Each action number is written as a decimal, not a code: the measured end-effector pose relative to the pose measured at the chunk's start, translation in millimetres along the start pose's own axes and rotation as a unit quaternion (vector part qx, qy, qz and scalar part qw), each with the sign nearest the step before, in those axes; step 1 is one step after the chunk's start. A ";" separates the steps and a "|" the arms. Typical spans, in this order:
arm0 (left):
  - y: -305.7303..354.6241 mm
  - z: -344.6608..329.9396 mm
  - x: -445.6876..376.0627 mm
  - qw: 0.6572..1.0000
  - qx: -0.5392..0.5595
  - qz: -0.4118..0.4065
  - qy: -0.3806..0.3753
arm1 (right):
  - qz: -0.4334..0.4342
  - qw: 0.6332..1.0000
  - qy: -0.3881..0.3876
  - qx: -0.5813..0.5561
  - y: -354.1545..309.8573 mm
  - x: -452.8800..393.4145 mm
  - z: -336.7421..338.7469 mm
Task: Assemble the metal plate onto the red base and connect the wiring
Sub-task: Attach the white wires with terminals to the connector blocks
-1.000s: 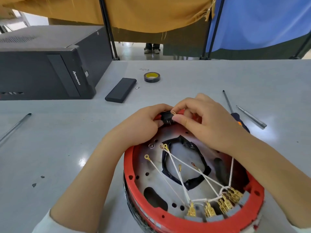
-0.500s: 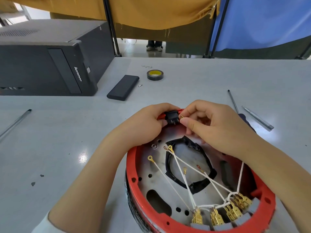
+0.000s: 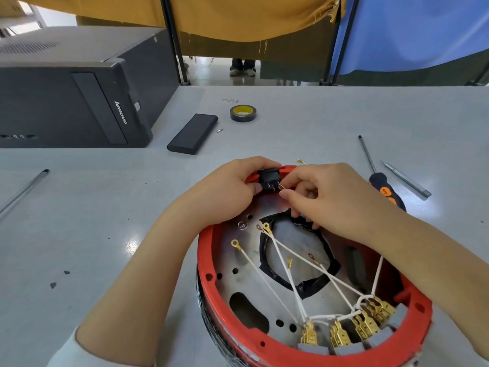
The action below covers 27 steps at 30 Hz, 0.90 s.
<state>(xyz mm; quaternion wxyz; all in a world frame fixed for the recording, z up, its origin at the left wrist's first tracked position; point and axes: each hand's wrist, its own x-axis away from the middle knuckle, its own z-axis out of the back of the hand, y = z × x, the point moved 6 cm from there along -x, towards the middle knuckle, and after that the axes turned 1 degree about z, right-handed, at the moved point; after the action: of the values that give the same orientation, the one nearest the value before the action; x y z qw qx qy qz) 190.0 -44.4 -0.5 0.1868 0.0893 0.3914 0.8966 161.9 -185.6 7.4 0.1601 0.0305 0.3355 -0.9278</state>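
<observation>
The round red base (image 3: 211,250) lies on the table with the metal plate (image 3: 246,284) seated inside it. White wires (image 3: 284,266) with gold ring terminals cross the plate from gold connectors (image 3: 341,333) at the near rim. A black switch (image 3: 268,177) sits in the far rim. My left hand (image 3: 227,194) grips the rim and the switch. My right hand (image 3: 322,200) pinches a small gold terminal (image 3: 282,187) right at the switch's prongs.
A black computer case (image 3: 79,96) stands at the far left. A black bar (image 3: 191,133) and a tape roll (image 3: 243,113) lie behind the base. A screwdriver (image 3: 383,189) and a metal rod (image 3: 404,178) lie to the right; another rod (image 3: 23,189) lies left.
My right hand has slid down and right from over the switch, so the switch's prongs now show. The gold terminal is brought up to them. The left hand keeps its grip.
</observation>
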 end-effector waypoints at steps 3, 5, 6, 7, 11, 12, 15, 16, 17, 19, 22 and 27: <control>-0.1 0.6 -0.4 1.000 -0.004 -0.001 0.002 | 0.004 1.000 -0.001 0.008 -1.1 -0.9 -0.1; -0.2 1.0 0.0 1.000 -0.005 0.001 0.002 | 0.004 1.000 0.002 0.006 -1.4 -1.2 0.1; 0.0 1.1 0.3 1.000 -0.005 0.001 0.002 | 0.003 1.000 0.003 0.005 -1.5 -1.4 0.3; 0.1 1.2 0.4 1.000 -0.004 0.002 0.002 | 0.002 1.000 0.005 0.004 -1.6 -1.6 0.5; 1.2 1.4 0.6 1.000 -0.007 0.002 0.001 | -0.001 1.000 0.004 0.005 -2.2 -3.0 -0.6; 1.4 1.5 0.7 1.000 -0.009 0.001 0.002 | -0.001 1.000 0.005 0.008 -2.6 -3.5 -0.7; 1.5 1.8 0.3 1.000 -0.014 0.000 0.002 | -0.013 1.000 0.017 0.011 -1.8 -3.9 0.1; 1.4 1.8 0.1 1.000 -0.015 0.001 0.003 | -0.017 0.999 0.022 0.021 -1.9 -3.8 0.4; 1.2 1.7 -0.1 1.000 -0.015 0.001 0.004 | -0.016 0.999 0.025 0.041 -2.6 -3.5 0.4; 1.0 1.1 -0.5 1.000 -0.012 -0.002 0.006 | -0.007 0.996 0.028 0.088 -7.0 -3.3 -0.6; -0.2 -0.5 -1.9 1.000 -0.027 -0.003 0.006 | 0.009 0.992 0.034 0.119 -14.0 -4.0 -3.0; -0.7 -0.4 -4.6 0.999 -0.053 -0.001 0.007 | 0.019 0.991 0.043 0.129 -18.7 -3.9 -4.5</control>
<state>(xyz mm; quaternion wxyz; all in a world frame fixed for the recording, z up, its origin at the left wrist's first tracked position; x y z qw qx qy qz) 194.2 -46.2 -1.4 0.1895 0.0730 0.3444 0.9166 159.5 -168.1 16.0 0.1575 0.0969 0.2192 -0.9580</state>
